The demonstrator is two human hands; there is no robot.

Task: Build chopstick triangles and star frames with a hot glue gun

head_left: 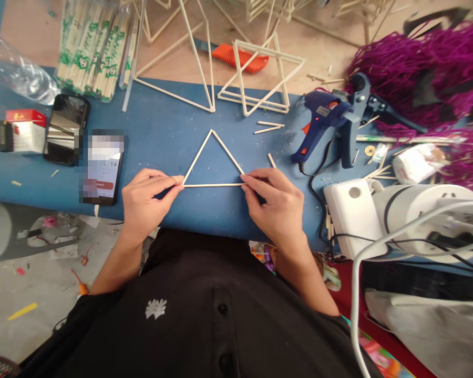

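Nearest the camera is a black shirt (pixel 205 315) with a pale emblem (pixel 155 308) on the chest, its front edge meeting a blue table (pixel 205 210). On the far left, a clear bottle (pixel 23 73) lies on its side. Below it stands a red and white box (pixel 27 134), then a dark phone (pixel 66 126) and, just beside that, a lit phone (pixel 106 168) with a plug at its lower end. Above these are packs (pixel 90 47) of sticks in clear wrap with green print.

Next comes the left hand (pixel 147 197), thumb and fingers pinched on the lower left corner of a stick triangle (pixel 213 185). It sits over the table between the two hands, its tip pointing away from the shirt. Beyond it are a stick frame (pixel 173 94), an orange brush (pixel 252 63) and a boxier frame (pixel 240 79). The right hand (pixel 278 202) pinches the lower right corner; its fingertips hide whether the sticks meet there. Two short sticks (pixel 270 124) lie past it.

Further right, a blue glue gun (pixel 319 115) lies beside a cutter (pixel 350 136), with purple string (pixel 398 58) heaped behind. Nearer are a white adapter (pixel 350 218), a round power strip (pixel 408 210) and, in front, a thick white cable (pixel 357 294).
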